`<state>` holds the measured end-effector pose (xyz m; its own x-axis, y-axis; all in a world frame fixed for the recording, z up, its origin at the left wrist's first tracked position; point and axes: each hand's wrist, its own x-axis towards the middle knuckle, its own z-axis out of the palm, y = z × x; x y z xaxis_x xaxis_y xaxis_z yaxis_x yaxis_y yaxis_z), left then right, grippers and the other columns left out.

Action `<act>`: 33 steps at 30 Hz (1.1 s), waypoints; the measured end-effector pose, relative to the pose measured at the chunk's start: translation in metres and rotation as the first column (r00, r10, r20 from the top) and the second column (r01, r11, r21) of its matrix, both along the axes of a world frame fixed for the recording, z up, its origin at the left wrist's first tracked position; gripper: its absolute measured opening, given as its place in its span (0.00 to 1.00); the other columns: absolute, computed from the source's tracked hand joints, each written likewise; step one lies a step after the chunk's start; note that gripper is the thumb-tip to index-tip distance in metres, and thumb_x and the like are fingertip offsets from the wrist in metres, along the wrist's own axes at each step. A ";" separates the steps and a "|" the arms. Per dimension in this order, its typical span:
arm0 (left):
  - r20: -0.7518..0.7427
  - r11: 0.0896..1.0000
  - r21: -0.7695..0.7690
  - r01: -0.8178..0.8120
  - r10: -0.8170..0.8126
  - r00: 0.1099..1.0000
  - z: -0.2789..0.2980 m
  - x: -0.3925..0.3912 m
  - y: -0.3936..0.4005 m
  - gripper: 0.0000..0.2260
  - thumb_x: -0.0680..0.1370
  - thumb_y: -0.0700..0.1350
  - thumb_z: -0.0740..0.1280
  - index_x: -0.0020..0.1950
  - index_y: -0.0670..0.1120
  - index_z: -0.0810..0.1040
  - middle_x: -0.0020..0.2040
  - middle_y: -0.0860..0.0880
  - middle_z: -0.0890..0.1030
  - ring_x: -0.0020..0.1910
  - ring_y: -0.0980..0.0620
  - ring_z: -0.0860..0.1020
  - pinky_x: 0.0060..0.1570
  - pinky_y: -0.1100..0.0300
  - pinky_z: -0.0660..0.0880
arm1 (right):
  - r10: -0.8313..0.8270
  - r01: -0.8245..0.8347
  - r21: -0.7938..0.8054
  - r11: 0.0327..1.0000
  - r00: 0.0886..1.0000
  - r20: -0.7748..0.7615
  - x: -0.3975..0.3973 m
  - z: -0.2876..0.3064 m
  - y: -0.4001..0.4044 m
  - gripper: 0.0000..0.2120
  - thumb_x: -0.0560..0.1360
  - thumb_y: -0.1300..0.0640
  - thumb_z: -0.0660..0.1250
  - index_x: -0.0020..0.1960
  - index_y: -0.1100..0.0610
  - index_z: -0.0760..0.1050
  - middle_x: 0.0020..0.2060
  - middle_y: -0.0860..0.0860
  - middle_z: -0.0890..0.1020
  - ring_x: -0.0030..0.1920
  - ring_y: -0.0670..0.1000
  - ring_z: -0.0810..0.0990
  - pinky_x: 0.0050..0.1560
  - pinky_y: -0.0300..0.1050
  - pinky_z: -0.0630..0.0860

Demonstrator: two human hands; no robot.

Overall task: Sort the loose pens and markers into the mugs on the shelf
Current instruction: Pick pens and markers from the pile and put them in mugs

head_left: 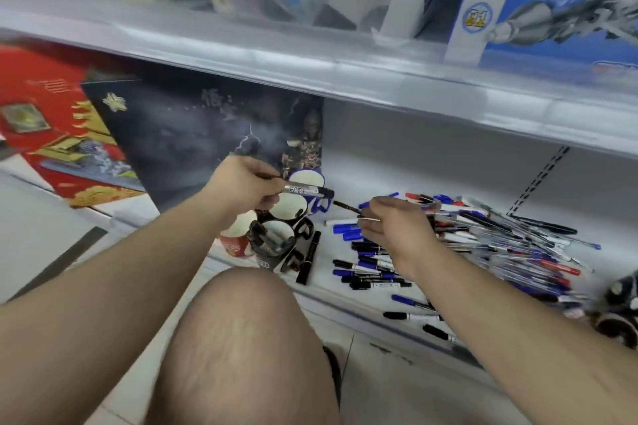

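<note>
Nearest to us is our bare knee, raised in front of the white shelf. Our left hand hovers over a cluster of mugs, its grip pinching a black-capped marker that lies roughly level, its cap pointing right above the blue mug. Just below that mug stands a black mug, then another black mug with something dark already standing in it, and a red mug to their left. One black marker lies alone on the shelf just beside the nearer black mug. Our right hand hangs above the heap of pens and markers, fingers straight and slightly spread, holding nothing. The heap, blue, black and red, sprawls across the shelf to the right of the mugs, with a few strays near the front edge. Behind the mugs leans a dark box, and a red box stands to its left.
</note>
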<state>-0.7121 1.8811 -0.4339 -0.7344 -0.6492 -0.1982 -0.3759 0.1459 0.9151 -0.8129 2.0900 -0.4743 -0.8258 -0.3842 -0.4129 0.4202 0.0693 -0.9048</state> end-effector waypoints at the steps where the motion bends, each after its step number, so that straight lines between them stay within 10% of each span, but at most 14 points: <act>1: 0.023 0.998 -0.064 -0.019 0.021 1.000 -0.010 0.007 -0.009 0.03 0.74 0.35 0.73 0.46 0.37 0.82 0.37 0.39 0.81 0.35 0.45 0.80 0.45 0.52 0.82 | 0.002 -0.002 0.022 1.000 1.000 0.003 0.001 -0.003 0.000 0.04 0.80 0.63 0.64 0.49 0.59 0.77 0.47 0.59 0.80 0.45 0.56 0.80 0.58 0.54 0.78; 11: 0.327 0.798 -0.585 0.144 0.070 0.943 -0.088 0.001 -0.041 0.09 0.72 0.42 0.72 0.52 0.48 0.85 0.50 0.49 0.85 0.53 0.46 0.81 0.51 0.60 0.75 | -0.087 0.084 0.161 0.983 0.996 0.015 -0.010 -0.041 0.036 0.04 0.80 0.60 0.65 0.54 0.58 0.77 0.43 0.58 0.83 0.39 0.56 0.81 0.42 0.50 0.79; 18: 0.600 0.623 -0.617 0.481 -0.022 0.799 -0.127 -0.029 -0.039 0.14 0.77 0.40 0.65 0.60 0.51 0.79 0.57 0.47 0.81 0.54 0.45 0.79 0.46 0.57 0.73 | -0.136 0.124 0.234 0.964 0.990 0.039 -0.014 -0.061 0.060 0.06 0.81 0.59 0.65 0.56 0.59 0.77 0.41 0.59 0.82 0.37 0.56 0.79 0.37 0.48 0.77; 20: 0.625 0.601 -0.593 0.537 -0.078 0.777 -0.143 -0.034 -0.041 0.25 0.76 0.37 0.61 0.73 0.50 0.69 0.70 0.45 0.73 0.67 0.45 0.73 0.59 0.54 0.72 | -0.154 0.136 0.246 0.960 0.987 0.053 -0.014 -0.064 0.062 0.06 0.81 0.58 0.64 0.56 0.59 0.77 0.41 0.59 0.82 0.38 0.57 0.79 0.36 0.48 0.76; 24: 0.783 0.417 -0.547 0.726 -0.051 0.620 -0.161 -0.026 -0.030 0.33 0.78 0.38 0.57 0.80 0.44 0.47 0.81 0.47 0.49 0.80 0.47 0.45 0.76 0.43 0.43 | -0.175 0.148 0.280 0.948 0.982 0.071 -0.014 -0.071 0.061 0.08 0.81 0.55 0.64 0.55 0.59 0.77 0.40 0.58 0.83 0.37 0.56 0.79 0.36 0.48 0.77; 33: 0.790 0.481 -0.518 0.708 -0.049 0.611 -0.151 -0.020 -0.020 0.33 0.78 0.41 0.55 0.80 0.45 0.43 0.81 0.47 0.46 0.80 0.47 0.43 0.74 0.38 0.42 | -0.189 0.160 0.308 0.938 0.980 0.067 -0.014 -0.077 0.066 0.09 0.82 0.54 0.63 0.55 0.59 0.77 0.41 0.58 0.83 0.38 0.56 0.79 0.37 0.48 0.77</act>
<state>-0.7317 1.8613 -0.5847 -0.8382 -0.4494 -0.3090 -0.4506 0.8898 -0.0720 -0.8265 2.1556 -0.5515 -0.8206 -0.0837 -0.5653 0.5321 0.2488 -0.8093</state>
